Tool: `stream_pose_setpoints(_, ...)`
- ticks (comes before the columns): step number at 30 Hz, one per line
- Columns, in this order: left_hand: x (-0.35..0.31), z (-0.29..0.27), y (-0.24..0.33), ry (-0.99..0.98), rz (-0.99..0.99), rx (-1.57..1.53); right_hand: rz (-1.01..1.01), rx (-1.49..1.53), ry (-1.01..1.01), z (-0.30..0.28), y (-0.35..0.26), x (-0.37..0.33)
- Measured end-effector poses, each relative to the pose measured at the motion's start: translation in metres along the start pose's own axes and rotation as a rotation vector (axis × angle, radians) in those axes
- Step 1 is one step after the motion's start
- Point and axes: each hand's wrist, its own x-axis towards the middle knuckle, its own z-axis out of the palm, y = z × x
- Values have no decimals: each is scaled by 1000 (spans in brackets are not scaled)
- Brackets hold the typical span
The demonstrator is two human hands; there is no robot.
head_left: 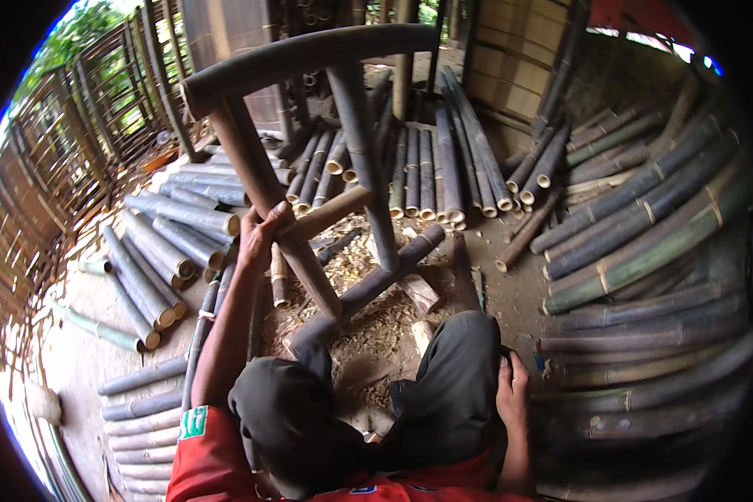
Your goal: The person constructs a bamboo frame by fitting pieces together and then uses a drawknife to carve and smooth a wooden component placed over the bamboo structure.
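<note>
Person's left hand (263, 233) clamps a leg of the dark brown bamboo chair frame (309, 167), upright w/ rungs fitted, seat missing. Right hand (512, 389) rests flat on knee, holding nothing. Cut bamboo poles (443, 167) all around.

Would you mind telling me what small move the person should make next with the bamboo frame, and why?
Probably bring the right hand up onto the bamboo frame to steady it. Only the left hand grips it, at one leg beside the short crosspiece, while the right hand rests by the right knee. The frame stands tilted over wood shavings, so a second grip should hold it firmer.
</note>
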Motion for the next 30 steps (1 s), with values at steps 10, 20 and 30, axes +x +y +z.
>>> stream_pose_setpoints(10,62,150,49,-3,-308,177,75,25,208,-87,-50,40)
stream_pose_setpoints(20,115,237,9,274,-311,-685,-76,-178,-122,-59,-14,90)
stream_pose_setpoints(30,105,246,60,3,-244,-922,-236,78,451,-138,-76,229)
